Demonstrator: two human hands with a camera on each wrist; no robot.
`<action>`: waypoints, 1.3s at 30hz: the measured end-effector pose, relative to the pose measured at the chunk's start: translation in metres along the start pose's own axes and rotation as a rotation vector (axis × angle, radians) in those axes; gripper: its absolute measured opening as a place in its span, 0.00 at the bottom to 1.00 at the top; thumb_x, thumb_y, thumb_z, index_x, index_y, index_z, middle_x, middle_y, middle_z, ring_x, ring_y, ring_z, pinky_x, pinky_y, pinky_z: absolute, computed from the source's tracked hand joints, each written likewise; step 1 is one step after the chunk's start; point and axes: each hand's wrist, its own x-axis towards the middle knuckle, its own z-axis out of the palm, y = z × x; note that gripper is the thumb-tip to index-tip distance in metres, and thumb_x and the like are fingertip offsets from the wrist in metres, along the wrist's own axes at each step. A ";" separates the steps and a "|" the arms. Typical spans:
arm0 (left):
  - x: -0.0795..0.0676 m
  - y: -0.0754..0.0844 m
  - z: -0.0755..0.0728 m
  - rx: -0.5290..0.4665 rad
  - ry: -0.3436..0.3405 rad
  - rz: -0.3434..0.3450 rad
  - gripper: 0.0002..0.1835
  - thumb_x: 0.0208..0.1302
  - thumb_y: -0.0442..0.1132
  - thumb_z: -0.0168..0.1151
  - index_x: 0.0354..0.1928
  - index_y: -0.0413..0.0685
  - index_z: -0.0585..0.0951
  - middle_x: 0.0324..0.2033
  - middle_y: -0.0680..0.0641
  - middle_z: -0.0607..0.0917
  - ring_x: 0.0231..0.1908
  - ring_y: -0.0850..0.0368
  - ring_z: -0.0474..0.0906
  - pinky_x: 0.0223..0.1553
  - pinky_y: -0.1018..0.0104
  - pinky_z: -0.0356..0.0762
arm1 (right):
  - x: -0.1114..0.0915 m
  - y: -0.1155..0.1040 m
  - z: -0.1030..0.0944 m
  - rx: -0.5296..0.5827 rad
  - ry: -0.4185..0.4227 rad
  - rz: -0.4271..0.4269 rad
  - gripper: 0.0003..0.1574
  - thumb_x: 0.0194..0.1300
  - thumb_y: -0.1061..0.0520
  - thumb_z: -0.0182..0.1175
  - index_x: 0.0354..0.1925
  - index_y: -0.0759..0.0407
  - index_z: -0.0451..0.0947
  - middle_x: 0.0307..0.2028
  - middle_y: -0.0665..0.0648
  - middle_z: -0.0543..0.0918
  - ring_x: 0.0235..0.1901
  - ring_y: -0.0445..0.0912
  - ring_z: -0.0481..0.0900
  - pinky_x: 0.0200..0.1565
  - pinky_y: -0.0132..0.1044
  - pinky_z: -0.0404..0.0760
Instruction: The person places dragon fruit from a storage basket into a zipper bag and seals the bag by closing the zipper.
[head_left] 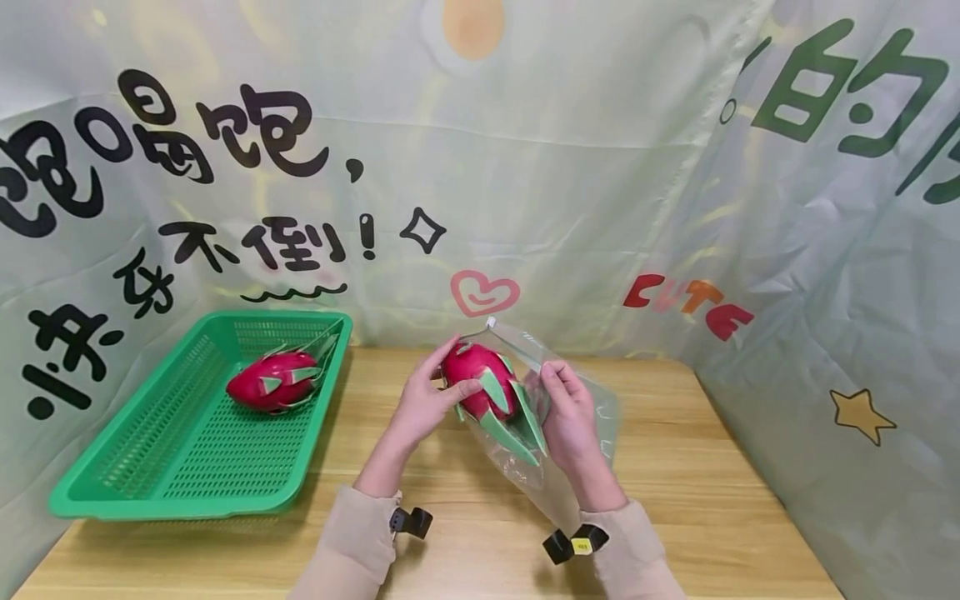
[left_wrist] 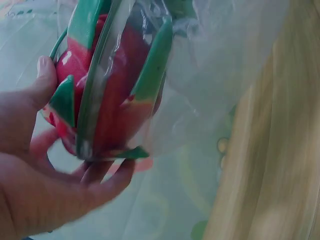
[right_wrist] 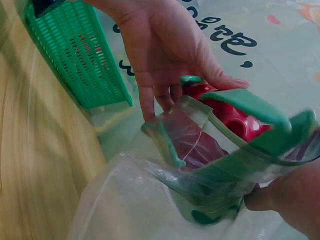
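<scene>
A red dragon fruit with green scales (head_left: 480,379) is held up over the table, partly inside a clear zip bag (head_left: 555,475). My left hand (head_left: 431,400) grips the fruit, thumb on its near face and fingers round the far side. In the left wrist view the bag's zip edge (left_wrist: 92,85) crosses the dragon fruit (left_wrist: 122,95). My right hand (head_left: 570,417) pinches the bag's rim on the right, between thumb and fingers. In the right wrist view the bag's film (right_wrist: 120,200) covers the fruit's lower part.
At the left stands a green perforated basket (head_left: 127,450), with a second red dragon fruit (head_left: 273,382) in it near the back right. The wooden table (head_left: 675,467) is bounded by printed cloth (head_left: 570,208) behind and at the sides.
</scene>
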 end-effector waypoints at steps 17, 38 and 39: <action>0.000 0.000 0.004 0.090 0.201 0.024 0.15 0.67 0.34 0.71 0.55 0.42 0.83 0.42 0.45 0.89 0.35 0.56 0.85 0.36 0.65 0.84 | -0.004 0.025 0.015 -0.136 0.031 0.214 0.14 0.80 0.62 0.54 0.34 0.52 0.77 0.27 0.48 0.79 0.26 0.37 0.73 0.32 0.26 0.76; 0.006 -0.035 0.000 0.101 -0.060 -0.188 0.13 0.71 0.33 0.63 0.53 0.32 0.80 0.46 0.38 0.85 0.40 0.46 0.86 0.47 0.47 0.87 | 0.004 -0.006 0.004 0.147 0.214 0.011 0.18 0.81 0.60 0.51 0.31 0.54 0.78 0.27 0.50 0.81 0.34 0.41 0.79 0.47 0.29 0.81; 0.006 -0.036 0.002 0.086 -0.064 -0.193 0.12 0.71 0.32 0.63 0.52 0.32 0.81 0.45 0.38 0.85 0.39 0.47 0.86 0.46 0.48 0.88 | 0.003 -0.007 0.004 0.155 0.214 0.005 0.18 0.81 0.60 0.51 0.31 0.55 0.78 0.27 0.50 0.81 0.34 0.41 0.79 0.47 0.29 0.80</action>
